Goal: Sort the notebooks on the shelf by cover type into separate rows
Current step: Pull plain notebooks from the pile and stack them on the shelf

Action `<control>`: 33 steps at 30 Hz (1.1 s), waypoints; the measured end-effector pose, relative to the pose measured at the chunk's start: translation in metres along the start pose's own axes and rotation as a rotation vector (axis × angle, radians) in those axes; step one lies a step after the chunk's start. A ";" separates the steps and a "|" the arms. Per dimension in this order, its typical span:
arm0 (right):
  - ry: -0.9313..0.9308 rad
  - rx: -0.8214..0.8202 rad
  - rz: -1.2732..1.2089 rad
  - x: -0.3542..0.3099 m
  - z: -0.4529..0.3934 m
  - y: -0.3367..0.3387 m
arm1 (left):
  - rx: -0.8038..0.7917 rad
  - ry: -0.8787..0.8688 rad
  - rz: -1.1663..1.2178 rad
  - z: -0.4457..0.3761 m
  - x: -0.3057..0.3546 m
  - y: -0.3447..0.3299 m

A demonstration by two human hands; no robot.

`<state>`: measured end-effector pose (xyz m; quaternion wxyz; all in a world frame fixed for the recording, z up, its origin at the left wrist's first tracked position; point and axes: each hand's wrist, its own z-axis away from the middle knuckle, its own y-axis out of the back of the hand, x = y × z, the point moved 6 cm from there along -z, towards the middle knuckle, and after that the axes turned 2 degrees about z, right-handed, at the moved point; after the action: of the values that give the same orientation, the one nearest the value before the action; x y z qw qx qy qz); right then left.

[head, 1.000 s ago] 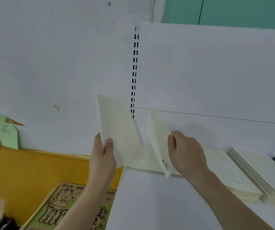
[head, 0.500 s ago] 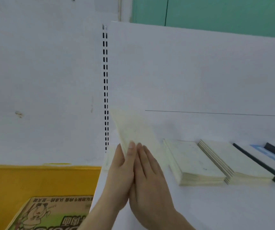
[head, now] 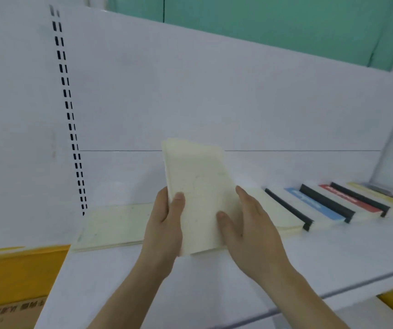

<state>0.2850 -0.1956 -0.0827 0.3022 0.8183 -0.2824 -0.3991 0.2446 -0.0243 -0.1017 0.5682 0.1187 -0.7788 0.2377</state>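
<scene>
Both hands hold a small bundle of cream notebooks (head: 199, 193) tilted above the white shelf (head: 214, 281). The left hand (head: 164, 227) grips its left edge with the thumb over the cover; the right hand (head: 250, 230) clasps the right edge. On the shelf, left of the bundle, lies a cream stack (head: 112, 227) (lying flat); to its right run black-spined notebooks (head: 326, 204) with blue and red covers.

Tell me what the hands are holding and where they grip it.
Cream notebooks, held by their lower side edges: left hand on the left edge, right hand on the right.
</scene>
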 end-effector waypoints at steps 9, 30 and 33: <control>-0.087 -0.301 -0.085 0.076 -0.054 0.008 | 0.090 0.083 -0.066 -0.024 -0.025 -0.051; 0.421 -0.552 0.505 0.103 -0.092 -0.053 | -0.110 0.063 -1.337 -0.052 -0.038 -0.047; 0.445 -0.670 0.496 0.105 -0.094 -0.048 | -0.408 0.132 -1.455 -0.034 -0.040 -0.044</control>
<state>0.4281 -0.2123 -0.1210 0.6888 0.6494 -0.2534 -0.1991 0.3060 -0.0480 -0.1211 0.6379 0.4807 -0.4969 -0.3393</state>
